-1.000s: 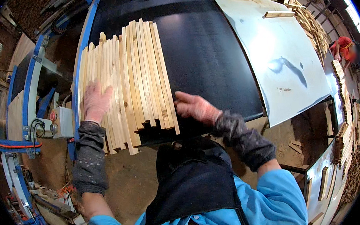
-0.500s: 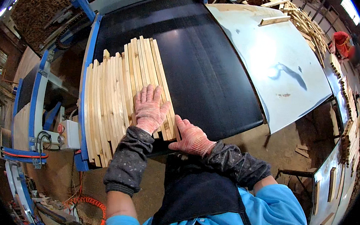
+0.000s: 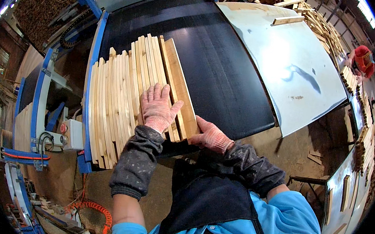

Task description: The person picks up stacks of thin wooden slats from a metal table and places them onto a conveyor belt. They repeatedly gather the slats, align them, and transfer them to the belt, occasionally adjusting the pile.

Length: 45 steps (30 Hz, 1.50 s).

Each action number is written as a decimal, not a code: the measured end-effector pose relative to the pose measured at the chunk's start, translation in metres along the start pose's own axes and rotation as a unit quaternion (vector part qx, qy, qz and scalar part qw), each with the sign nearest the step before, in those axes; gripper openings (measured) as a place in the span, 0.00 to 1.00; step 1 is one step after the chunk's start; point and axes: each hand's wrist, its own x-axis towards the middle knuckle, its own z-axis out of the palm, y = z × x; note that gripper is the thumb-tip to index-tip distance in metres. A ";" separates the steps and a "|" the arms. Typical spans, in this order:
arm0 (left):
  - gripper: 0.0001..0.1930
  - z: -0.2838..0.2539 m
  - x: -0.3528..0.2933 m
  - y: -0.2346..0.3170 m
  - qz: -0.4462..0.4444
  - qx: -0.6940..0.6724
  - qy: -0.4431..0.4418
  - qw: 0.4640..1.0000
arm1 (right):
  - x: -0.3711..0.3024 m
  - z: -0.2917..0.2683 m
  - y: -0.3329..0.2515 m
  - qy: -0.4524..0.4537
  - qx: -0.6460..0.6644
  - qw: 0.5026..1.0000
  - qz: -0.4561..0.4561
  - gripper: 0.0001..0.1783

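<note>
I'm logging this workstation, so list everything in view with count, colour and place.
Strips: over ten, pale wood, side by side on the belt
Wide strip: 1, light brown, right edge of that row
Belt: 1, black, centre
Rail: 1, blue, left of belt
Box: 1, whitish, left of rail
Hose: 1, orange, lower left
Sheet: 1, silver, right of belt
Loose strip: 1, pale, on sheet
Wood pile: uncountable, pale brown, upper right
Co-worker: 1, red clothing, far right
Apron: 1, black, lower centre
Sleeves: 2, dark grey, forearms
Left hand: 1, pinkish glove, flat on strips
Right hand: 1, pinkish glove, at wide strip's near end
</note>
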 end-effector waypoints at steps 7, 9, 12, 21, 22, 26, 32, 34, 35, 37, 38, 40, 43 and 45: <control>0.50 0.000 0.000 0.007 -0.011 -0.002 0.023 1.000 | 0.002 -0.004 0.006 0.000 0.007 1.000 -0.012 0.49; 0.51 0.001 0.001 0.007 -0.008 0.001 0.034 0.999 | 0.003 -0.004 0.009 0.003 0.009 0.999 -0.032 0.48; 0.51 0.003 0.000 0.007 -0.008 0.004 0.039 0.999 | -0.001 -0.002 0.004 -0.002 0.025 0.999 -0.040 0.46; 0.49 -0.001 0.000 0.010 -0.009 -0.012 0.041 0.999 | -0.003 -0.008 -0.001 -0.008 0.030 1.000 -0.005 0.46; 0.48 -0.002 0.002 0.010 -0.016 -0.012 0.031 0.999 | -0.005 -0.010 -0.006 -0.010 0.023 1.000 0.003 0.46; 0.46 0.005 0.010 -0.001 -0.016 -0.022 0.014 1.000 | -0.006 -0.015 -0.006 -0.025 0.021 0.999 0.023 0.46; 0.45 0.014 0.016 -0.002 -0.019 -0.031 0.003 0.999 | -0.014 -0.005 0.020 0.231 -0.352 0.901 -0.106 0.46; 0.45 0.015 0.013 -0.005 -0.018 -0.034 0.012 0.999 | -0.016 -0.010 0.023 0.205 -0.374 0.897 -0.118 0.50; 0.45 0.015 0.013 -0.006 -0.018 -0.036 0.017 0.999 | -0.019 -0.014 0.024 0.194 -0.364 0.901 -0.135 0.51; 0.44 0.019 0.015 -0.011 -0.007 -0.038 0.018 0.999 | -0.023 -0.020 0.028 0.168 -0.345 0.908 -0.169 0.52; 0.44 0.019 0.016 -0.012 -0.004 -0.036 0.022 0.999 | -0.024 -0.025 0.027 0.143 -0.338 0.918 -0.153 0.55; 0.42 0.020 0.013 -0.013 -0.005 -0.032 0.024 0.999 | -0.025 -0.032 0.034 0.125 -0.332 0.918 -0.177 0.55; 0.41 0.017 0.007 -0.012 -0.003 -0.074 0.028 0.997 | -0.028 -0.044 0.043 0.087 -0.293 0.934 -0.184 0.55; 0.39 0.015 0.001 -0.009 0.000 -0.090 0.041 0.995 | -0.027 -0.050 0.046 0.069 -0.267 0.945 -0.175 0.55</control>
